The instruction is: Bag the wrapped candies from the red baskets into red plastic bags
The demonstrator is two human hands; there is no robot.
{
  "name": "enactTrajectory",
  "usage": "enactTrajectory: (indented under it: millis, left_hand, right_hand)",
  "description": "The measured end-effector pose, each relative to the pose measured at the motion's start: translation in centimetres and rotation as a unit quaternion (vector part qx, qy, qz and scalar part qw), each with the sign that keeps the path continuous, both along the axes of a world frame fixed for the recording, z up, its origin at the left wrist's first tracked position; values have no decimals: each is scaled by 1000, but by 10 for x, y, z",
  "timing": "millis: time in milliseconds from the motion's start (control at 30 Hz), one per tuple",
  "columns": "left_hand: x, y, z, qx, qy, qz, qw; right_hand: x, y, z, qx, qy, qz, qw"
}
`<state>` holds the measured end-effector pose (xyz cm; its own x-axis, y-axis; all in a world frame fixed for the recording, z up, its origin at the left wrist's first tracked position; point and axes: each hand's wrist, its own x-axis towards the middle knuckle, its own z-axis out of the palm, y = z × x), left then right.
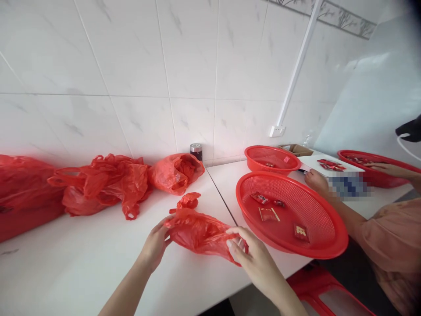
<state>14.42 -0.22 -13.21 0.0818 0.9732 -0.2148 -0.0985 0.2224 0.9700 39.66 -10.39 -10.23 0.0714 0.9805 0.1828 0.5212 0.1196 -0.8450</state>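
A thin red plastic bag is stretched between my two hands, low over the white table. My left hand grips its left end, fingers partly hidden behind the film. At the opposite end, my right hand is closed on the bag's edge, with thumb and fingers curled round it. Just right of that hand stands a large red plastic basket holding several small wrapped packets, one of them a red and cream packet.
Along the wall lie crumpled red bags, a stuffed red bag and a dark jar with a metal lid. A smaller red basket stands behind the large one. At right, a co-worker's arm reaches over the table; a red stool is below.
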Motion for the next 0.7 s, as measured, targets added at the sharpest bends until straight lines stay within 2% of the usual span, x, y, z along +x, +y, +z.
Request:
enactTrajectory:
  millis: [67, 133, 200, 233, 267, 333, 400, 467, 533, 600, 700]
  left_hand:
    - [0, -8, -6, 66, 108, 22, 992]
    - [3, -15, -12, 165, 222, 54, 960]
    - [9, -21, -16, 249, 286, 64, 923]
    - [12, -23, -17, 265, 292, 52, 917]
    - [16, -25, -18, 259, 286, 33, 922]
    - [23, -24, -18, 220, 250, -10, 943]
    - [29, -16, -17, 190, 211, -37, 958]
    - [33, 0, -15, 187, 190, -41, 963]
    - [35, 22, -10, 184, 171, -30, 967]
    - [34, 40, -3, 180, 150, -7, 972]
    - [28, 44, 11, 184, 99, 7, 978]
  right_hand:
    - [-1, -5, 10, 86, -69, -68, 992]
    - [-10, -4, 20, 151, -84, -88, 981]
    - [-27, 5, 21, 128, -92, -28, 987]
    - [-37, 13, 17, 90, -114, 8, 989]
    - [-47, 22, 10, 44, -152, 36, 987]
    - [-64, 46, -11, -25, -243, 44, 969]
    - [-75, 70, -32, -48, -286, 48, 956]
    - [-81, 94, -46, -55, -292, 44, 954]
    - [-82, 116, -50, -63, -289, 28, 955]
    - [-78, 136, -47, -69, -284, 5, 956]
    - [-62, 159, -36, -51, -260, -7, 964]
